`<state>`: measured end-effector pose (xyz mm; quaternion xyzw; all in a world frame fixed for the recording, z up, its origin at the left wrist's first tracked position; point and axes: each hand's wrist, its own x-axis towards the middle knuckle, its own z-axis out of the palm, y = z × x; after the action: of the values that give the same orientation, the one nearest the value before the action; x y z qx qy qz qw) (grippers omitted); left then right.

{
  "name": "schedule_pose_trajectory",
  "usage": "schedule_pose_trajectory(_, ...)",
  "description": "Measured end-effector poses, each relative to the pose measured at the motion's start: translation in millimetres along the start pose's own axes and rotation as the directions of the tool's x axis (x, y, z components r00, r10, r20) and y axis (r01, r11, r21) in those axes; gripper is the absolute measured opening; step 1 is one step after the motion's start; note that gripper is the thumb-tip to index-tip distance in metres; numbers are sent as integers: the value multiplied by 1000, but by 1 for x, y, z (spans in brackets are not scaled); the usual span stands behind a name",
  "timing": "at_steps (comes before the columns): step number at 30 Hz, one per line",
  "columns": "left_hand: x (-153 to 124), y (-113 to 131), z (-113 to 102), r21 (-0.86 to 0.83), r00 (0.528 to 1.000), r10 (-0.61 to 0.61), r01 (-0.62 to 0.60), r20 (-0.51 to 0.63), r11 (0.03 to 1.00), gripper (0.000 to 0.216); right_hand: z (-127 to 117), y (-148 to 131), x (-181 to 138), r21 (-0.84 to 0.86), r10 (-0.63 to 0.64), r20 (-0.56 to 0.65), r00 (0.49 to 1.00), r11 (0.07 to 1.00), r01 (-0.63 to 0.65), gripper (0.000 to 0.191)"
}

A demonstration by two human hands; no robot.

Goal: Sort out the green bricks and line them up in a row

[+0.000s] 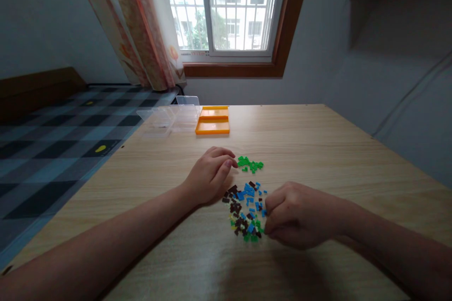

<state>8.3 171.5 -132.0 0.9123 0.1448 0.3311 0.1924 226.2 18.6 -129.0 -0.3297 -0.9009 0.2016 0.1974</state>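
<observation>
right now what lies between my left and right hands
Between the left hand and right hand, the head view shows a scatter of small blue, brown, green and yellow pieces on the table.

Daylight fills a barred window (240, 14), a patterned curtain (136, 23) and checkered bed (70, 134) to its left

Small bright-green pieces (243, 162) lie loosely clustered just beyond a larger, jumbled pile (250, 216) of blue pieces (249, 190), dark brown pieces (235, 207) and (mostly toward its near end) some green bits (251, 238) and yellow bits (233, 227).
</observation>
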Motion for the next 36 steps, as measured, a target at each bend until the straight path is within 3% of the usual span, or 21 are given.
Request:
schedule_pose_trajectory(5,0,0,0,-3,1000,-7,7,0,1000,41,-1,6,-1,-87,8,-1,1000,996,-8,21)
schedule_pose_trajectory(10,-1,-2,1,-6,1000,4,-4,1,1000,41,-3,7,-1,-230,23,-88,996,972,-43,23)
schedule_pose_trajectory(17,-1,0,1,-12,1000,13,-13,-2,1000,39,-2,2,1,-192,-20,-161,987,981,-11,23)
schedule_pose_trajectory(26,0,0,0,-6,1000,-5,5,6,1000,40,0,5,1,-221,-1,-78,997,975,-16,25)
schedule_pose_trajectory(36,0,1,-1,1,1000,3,-3,14,1000,41,0,5,0,-222,-6,-69,998,975,-9,24)
